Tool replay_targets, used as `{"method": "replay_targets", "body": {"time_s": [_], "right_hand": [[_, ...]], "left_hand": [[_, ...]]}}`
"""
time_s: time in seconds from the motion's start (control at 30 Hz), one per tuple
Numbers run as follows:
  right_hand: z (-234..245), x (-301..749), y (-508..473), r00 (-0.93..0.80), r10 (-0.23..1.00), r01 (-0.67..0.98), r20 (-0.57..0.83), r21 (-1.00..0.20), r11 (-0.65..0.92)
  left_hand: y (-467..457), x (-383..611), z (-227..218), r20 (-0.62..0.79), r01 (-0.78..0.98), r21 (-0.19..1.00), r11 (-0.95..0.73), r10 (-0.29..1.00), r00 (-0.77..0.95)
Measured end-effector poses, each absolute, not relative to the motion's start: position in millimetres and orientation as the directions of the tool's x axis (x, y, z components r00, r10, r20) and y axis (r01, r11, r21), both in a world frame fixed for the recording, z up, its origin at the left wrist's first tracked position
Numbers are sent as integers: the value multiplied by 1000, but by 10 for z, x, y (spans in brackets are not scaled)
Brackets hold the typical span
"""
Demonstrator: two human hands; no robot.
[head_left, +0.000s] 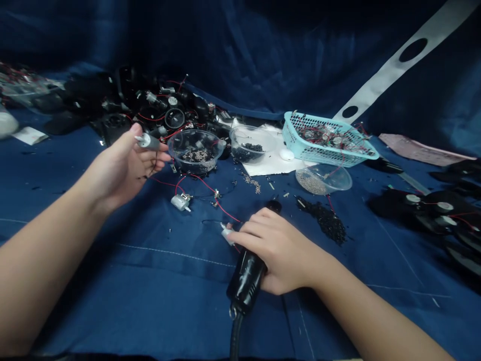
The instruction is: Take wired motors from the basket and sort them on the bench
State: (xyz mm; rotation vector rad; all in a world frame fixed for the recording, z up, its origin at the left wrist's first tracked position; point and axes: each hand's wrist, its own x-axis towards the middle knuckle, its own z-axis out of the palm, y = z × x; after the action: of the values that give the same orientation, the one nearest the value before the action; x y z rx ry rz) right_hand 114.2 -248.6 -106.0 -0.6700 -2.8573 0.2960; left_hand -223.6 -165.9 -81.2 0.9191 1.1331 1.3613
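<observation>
My left hand point(124, 165) is raised at the left, its thumb and fingers closed on a small silver motor point(148, 142) with a white shaft end. Below it, a second silver motor point(181, 202) lies on the blue cloth, joined by red wires to a small metal-and-board part point(216, 197). My right hand point(268, 245) is wrapped around a black corded electric screwdriver point(246, 281), whose cord runs toward me. At that hand's index fingertip sits a third silver motor point(227, 233); whether it is pinched or only touched, I cannot tell.
Behind are clear bowls of screws point(197, 160) and black bits point(250, 153), plus a turquoise basket point(330, 150) of wired motors. A shallow clear dish point(323, 180) of screws stands beside a black pile point(328, 220). Black housings point(175, 118) heap at back left, more point(424, 210) at right.
</observation>
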Motion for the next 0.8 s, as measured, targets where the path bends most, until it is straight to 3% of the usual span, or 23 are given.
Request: {"method": "replay_targets", "body": {"time_s": [0.13, 0.3, 0.37, 0.43, 0.57, 0.7, 0.8], "right_hand": [[-1035, 1130, -2495, -881, 456, 419, 122, -243, 875], [-1009, 1230, -2480, -815, 405, 335, 415, -232, 913], [-996, 1293, -2456, -780, 420, 342, 463, -246, 907], [-982, 1342, -2432, -775, 487, 403, 403, -280, 872], [-924, 1383, -2425, -782, 612, 527, 116, -402, 749], [-831, 1412, -2480, -723, 676, 645, -144, -489, 586], [-787, 1437, -2514, -682, 689, 697, -244, -502, 512]], "left_hand": [[-1741, -2191, -766, -91, -280, 958, 65, 993, -79], [-1819, -2137, -759, -78, -313, 947, 69, 997, -16], [-1830, -2128, -751, -88, -322, 943, 79, 996, -13], [-1839, -2119, -739, -93, -325, 942, 85, 996, -8], [-1874, -2092, -722, -58, -324, 944, 60, 998, 16], [-1917, -2058, -737, 4, -293, 956, 15, 998, 63], [-1949, -2033, -762, 55, -264, 964, -24, 992, 110]]}}
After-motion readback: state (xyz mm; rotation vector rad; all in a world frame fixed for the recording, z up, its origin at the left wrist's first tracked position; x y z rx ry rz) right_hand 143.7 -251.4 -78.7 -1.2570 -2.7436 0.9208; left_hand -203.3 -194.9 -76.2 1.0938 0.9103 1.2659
